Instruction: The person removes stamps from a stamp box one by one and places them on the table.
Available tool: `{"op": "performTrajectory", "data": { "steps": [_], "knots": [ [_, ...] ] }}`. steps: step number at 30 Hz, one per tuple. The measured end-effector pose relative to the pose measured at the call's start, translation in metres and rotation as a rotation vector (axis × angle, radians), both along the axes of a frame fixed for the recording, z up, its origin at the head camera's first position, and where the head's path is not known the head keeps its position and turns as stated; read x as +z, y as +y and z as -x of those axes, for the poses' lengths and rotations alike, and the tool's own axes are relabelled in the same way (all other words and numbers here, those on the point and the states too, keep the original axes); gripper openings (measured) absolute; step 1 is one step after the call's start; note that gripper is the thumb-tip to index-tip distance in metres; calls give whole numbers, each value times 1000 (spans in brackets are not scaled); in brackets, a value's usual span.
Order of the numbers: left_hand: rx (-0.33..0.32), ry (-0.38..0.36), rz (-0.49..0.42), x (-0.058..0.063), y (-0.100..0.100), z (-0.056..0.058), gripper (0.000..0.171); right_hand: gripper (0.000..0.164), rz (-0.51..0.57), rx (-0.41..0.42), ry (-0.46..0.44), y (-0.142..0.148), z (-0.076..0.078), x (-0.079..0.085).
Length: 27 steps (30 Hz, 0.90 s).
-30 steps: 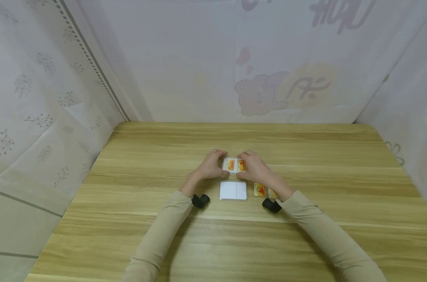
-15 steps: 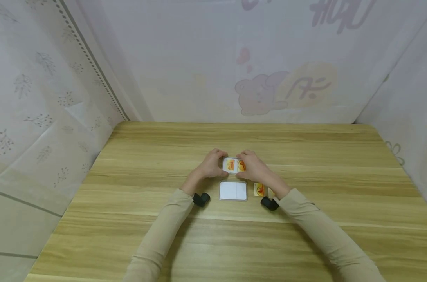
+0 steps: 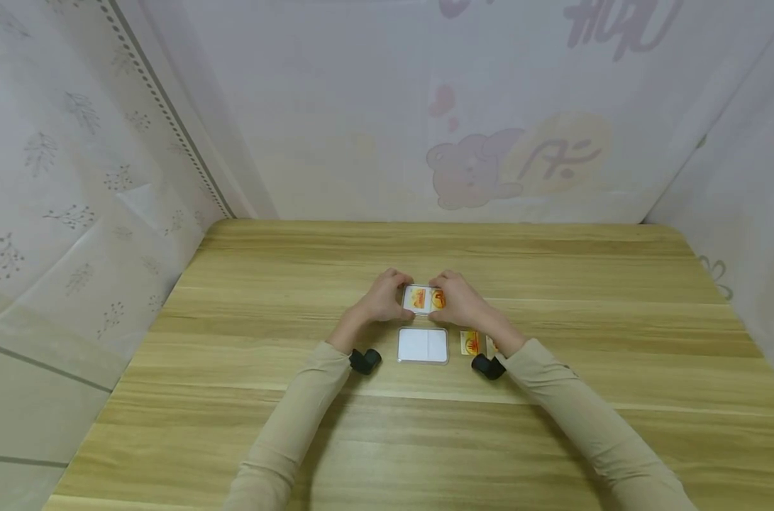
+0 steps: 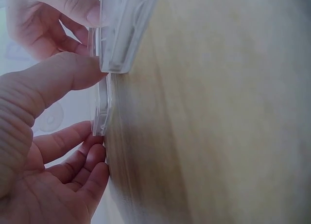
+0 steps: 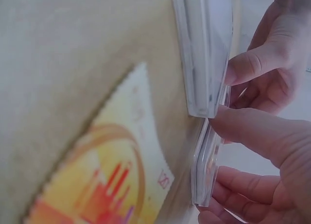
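Observation:
A flat clear plastic case (image 3: 419, 301) with two orange-yellow stamps on a white backing lies on the wooden table. My left hand (image 3: 382, 298) holds its left end, thumb at the near edge and fingers at the far one. At the right end my right hand (image 3: 461, 301) grips it the same way, partly covering the right stamp. Just nearer lies a second clear case (image 3: 413, 345) with a plain white backing. The right wrist view shows the thumb and fingers (image 5: 248, 182) on the stamp case's edges, with a loose stamp (image 5: 112, 170) in the foreground.
Two loose stamps lie right of the nearer case: one yellow-orange stamp (image 3: 470, 343) in plain view, another stamp (image 3: 491, 347) partly hidden by the right wrist. Black wrist cameras (image 3: 365, 362) hang by both forearms. A patterned curtain (image 3: 335, 142) stands behind the table (image 3: 284, 270).
Both hands stay on the stamp case. The right wrist and forearm have shifted slightly left and away, showing a little more of the rightmost stamp.

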State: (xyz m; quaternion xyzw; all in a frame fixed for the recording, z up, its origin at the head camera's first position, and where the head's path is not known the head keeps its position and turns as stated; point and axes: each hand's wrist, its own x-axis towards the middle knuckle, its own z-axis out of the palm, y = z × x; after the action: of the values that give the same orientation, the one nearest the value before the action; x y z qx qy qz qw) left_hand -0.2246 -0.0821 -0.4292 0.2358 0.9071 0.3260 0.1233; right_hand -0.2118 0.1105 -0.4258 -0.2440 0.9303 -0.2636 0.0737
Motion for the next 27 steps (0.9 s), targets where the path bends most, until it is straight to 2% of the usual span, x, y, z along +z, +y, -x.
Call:
{"op": "performTrajectory", "data": {
  "steps": [12,27],
  "knots": [
    [16,-14,9,-1,0,1,65,59,36,3,6,0,-1,1],
    [16,-21,16,0,0,1,66,65,66,-37,-13,13,-4,7]
  ]
}}
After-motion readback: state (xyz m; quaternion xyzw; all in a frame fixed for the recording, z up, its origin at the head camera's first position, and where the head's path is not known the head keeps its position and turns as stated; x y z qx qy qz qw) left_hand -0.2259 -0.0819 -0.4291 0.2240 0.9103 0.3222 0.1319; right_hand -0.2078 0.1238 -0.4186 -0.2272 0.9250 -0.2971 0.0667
